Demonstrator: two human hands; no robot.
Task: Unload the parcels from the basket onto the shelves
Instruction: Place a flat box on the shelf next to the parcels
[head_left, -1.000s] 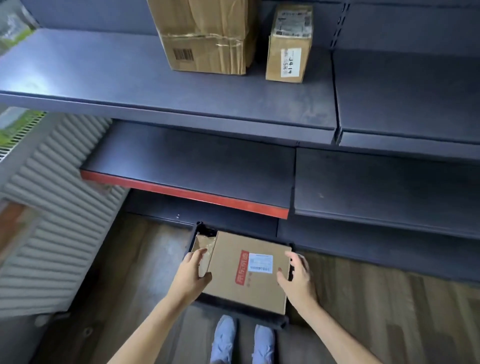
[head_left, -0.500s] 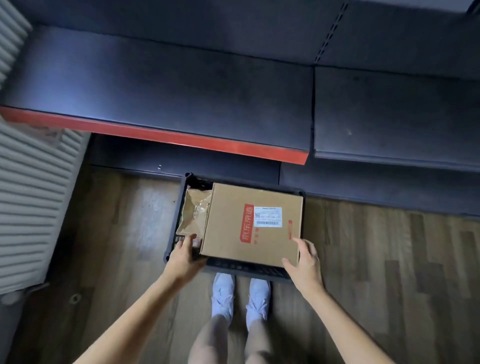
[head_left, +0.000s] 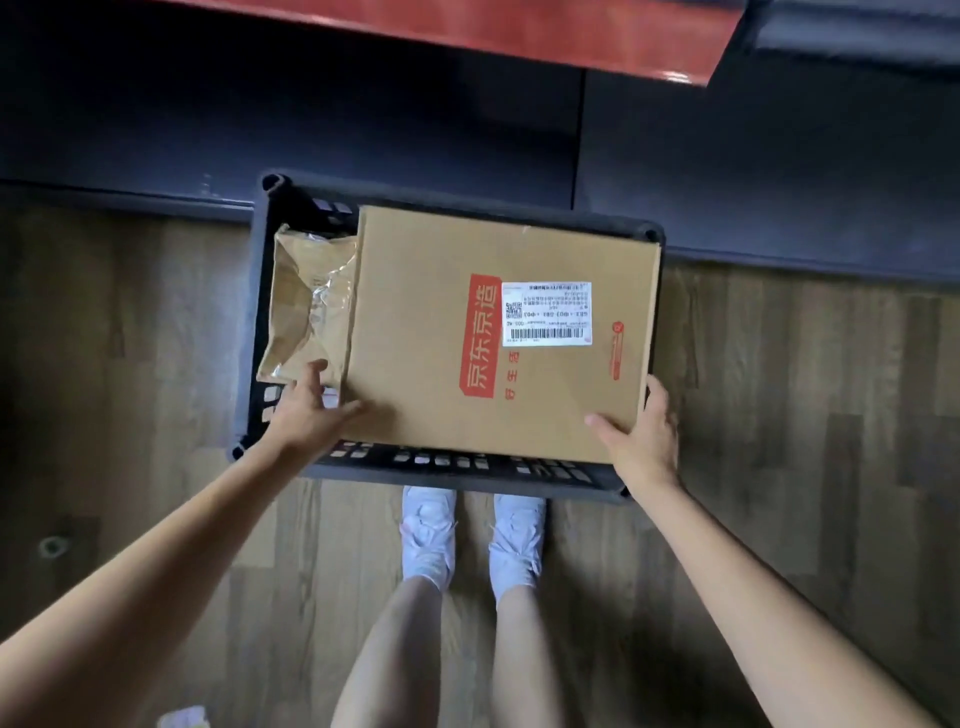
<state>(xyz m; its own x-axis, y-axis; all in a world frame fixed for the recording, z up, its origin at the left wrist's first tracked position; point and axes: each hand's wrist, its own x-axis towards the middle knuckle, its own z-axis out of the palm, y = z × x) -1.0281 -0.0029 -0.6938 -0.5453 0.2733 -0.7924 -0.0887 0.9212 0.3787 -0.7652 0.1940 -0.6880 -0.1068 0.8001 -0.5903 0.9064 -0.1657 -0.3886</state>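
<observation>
I am looking straight down at a dark slatted plastic basket (head_left: 291, 322) standing on the wood-plank floor (head_left: 779, 415), its far rim against the dark base of the shelving (head_left: 363, 130). A large flat brown cardboard parcel with a red printed band and a white shipping label (head_left: 441, 338) lies across most of the basket, its right edge over the basket's right rim. My right hand (head_left: 641, 434) grips the parcel's near right corner, thumb on top and fingers round the side edge. My left hand (head_left: 306, 410) is at the parcel's near left corner, thumb on the top face, fingers stretched towards a crumpled brown paper packet (head_left: 306, 306) that sits in the basket's left end, just beside the parcel. A red-edged shelf (head_left: 519, 31) juts out above the basket's far side. My white shoes (head_left: 470, 535) stand just behind its near rim.
</observation>
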